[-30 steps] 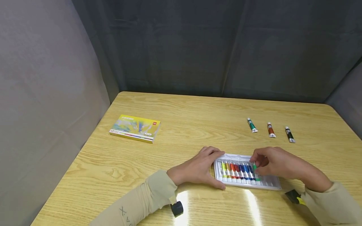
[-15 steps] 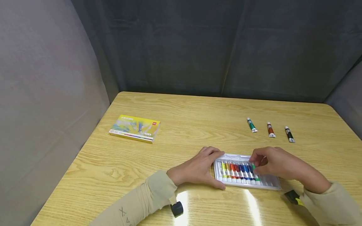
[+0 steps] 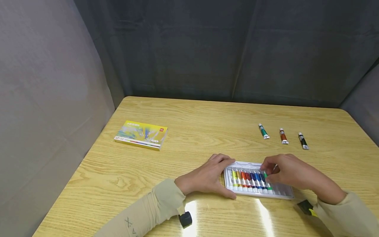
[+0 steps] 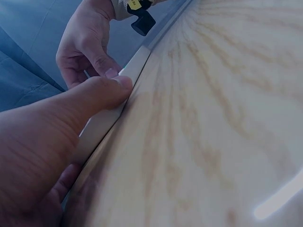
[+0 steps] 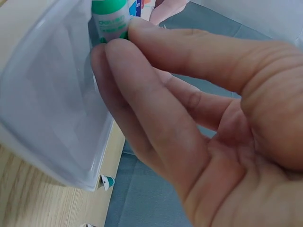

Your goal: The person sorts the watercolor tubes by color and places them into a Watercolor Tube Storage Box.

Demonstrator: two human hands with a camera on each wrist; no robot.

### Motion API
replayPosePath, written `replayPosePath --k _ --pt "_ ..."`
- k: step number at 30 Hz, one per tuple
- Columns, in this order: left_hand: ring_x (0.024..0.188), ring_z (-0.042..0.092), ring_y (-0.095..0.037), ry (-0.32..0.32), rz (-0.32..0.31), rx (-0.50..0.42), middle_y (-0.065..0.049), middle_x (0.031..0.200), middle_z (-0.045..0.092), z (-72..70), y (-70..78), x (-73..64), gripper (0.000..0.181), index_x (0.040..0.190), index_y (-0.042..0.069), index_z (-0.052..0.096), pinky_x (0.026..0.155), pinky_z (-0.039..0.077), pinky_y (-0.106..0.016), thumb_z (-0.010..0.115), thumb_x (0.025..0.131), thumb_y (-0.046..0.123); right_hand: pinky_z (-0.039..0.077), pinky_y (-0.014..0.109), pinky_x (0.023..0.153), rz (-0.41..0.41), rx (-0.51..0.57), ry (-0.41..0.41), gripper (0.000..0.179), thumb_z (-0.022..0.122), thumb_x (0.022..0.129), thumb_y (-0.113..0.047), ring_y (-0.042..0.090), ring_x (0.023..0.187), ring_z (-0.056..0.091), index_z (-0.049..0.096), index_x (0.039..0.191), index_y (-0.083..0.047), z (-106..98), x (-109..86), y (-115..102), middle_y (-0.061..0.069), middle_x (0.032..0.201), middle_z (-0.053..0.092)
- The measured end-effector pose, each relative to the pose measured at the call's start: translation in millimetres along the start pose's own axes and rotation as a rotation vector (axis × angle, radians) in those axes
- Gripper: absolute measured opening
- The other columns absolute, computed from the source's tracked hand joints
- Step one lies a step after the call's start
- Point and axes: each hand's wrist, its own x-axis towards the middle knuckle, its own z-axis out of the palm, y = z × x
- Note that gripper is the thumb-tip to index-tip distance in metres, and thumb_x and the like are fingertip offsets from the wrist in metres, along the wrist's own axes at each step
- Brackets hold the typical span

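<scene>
A white plastic tray (image 3: 285, 191) lies on the wooden table, holding a row of paint tubes (image 3: 248, 181) from yellow through red to blue. My left hand (image 3: 208, 177) grips its left end, thumb along the near edge and fingers at the far corner. With thumb and fingertips, my right hand (image 3: 291, 169) pinches a light green paint tube (image 3: 269, 188) at the right end of the row. In the right wrist view that green tube (image 5: 111, 21) shows its label between the fingertips. Bare tray slots lie to its right.
Behind the tray, a dark green tube (image 3: 264, 131), a brown tube (image 3: 283, 136) and a black tube (image 3: 303, 141) lie apart on the table (image 3: 192, 131). A yellow paint box (image 3: 142, 134) lies at the left. Dark curtain (image 3: 183, 49) hangs behind the table.
</scene>
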Motion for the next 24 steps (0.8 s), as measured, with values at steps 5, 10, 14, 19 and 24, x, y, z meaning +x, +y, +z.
replayPosePath --k 5,10,14,19,24 --pt "0.143 0.039 -0.016 0.001 0.006 -0.008 -0.001 0.158 0.041 0.9 -1.2 0.2 0.110 0.162 0.016 0.035 0.121 0.040 -0.030 0.084 0.076 0.064 0.048 0.022 0.064 0.013 -0.006 0.001 0.019 0.083 0.085 -0.013 0.009 0.079 0.058 0.072 0.099 -0.016 1.1 0.9 -1.6 -0.006 0.087 0.068" --pt "0.142 0.039 -0.016 0.004 0.010 0.001 -0.001 0.158 0.042 1.2 -1.6 0.2 0.111 0.162 0.016 0.035 0.121 0.041 -0.030 0.083 0.075 0.065 0.047 0.023 0.064 0.017 -0.006 -0.002 0.019 0.083 0.085 -0.013 0.010 0.079 0.057 0.071 0.099 -0.016 1.4 1.5 -2.0 -0.005 0.087 0.067" --pt "0.143 0.039 -0.016 0.002 0.006 0.003 -0.001 0.158 0.042 0.6 -0.7 0.0 0.111 0.162 0.016 0.034 0.121 0.041 -0.030 0.083 0.075 0.065 0.047 0.022 0.064 0.006 -0.013 0.003 0.019 0.084 0.085 -0.014 0.008 0.078 0.056 0.071 0.099 -0.016 2.1 1.5 -1.0 -0.006 0.086 0.067" --pt "0.143 0.039 -0.016 0.001 0.003 -0.001 -0.001 0.159 0.041 0.0 -0.3 -0.2 0.110 0.162 0.016 0.034 0.121 0.041 -0.029 0.083 0.076 0.065 0.046 0.022 0.064 0.001 -0.013 0.008 0.020 0.084 0.085 -0.015 0.007 0.076 0.056 0.071 0.100 -0.016 2.7 1.6 0.0 -0.007 0.085 0.067" --pt "0.144 0.038 -0.015 -0.002 -0.001 -0.009 0.000 0.159 0.041 0.0 -0.4 -0.4 0.110 0.162 0.017 0.034 0.121 0.040 -0.029 0.082 0.076 0.065 0.046 0.023 0.064 0.024 -0.001 -0.005 0.019 0.083 0.086 -0.015 0.009 0.077 0.058 0.071 0.101 -0.018 2.9 1.9 -0.5 -0.006 0.085 0.069"
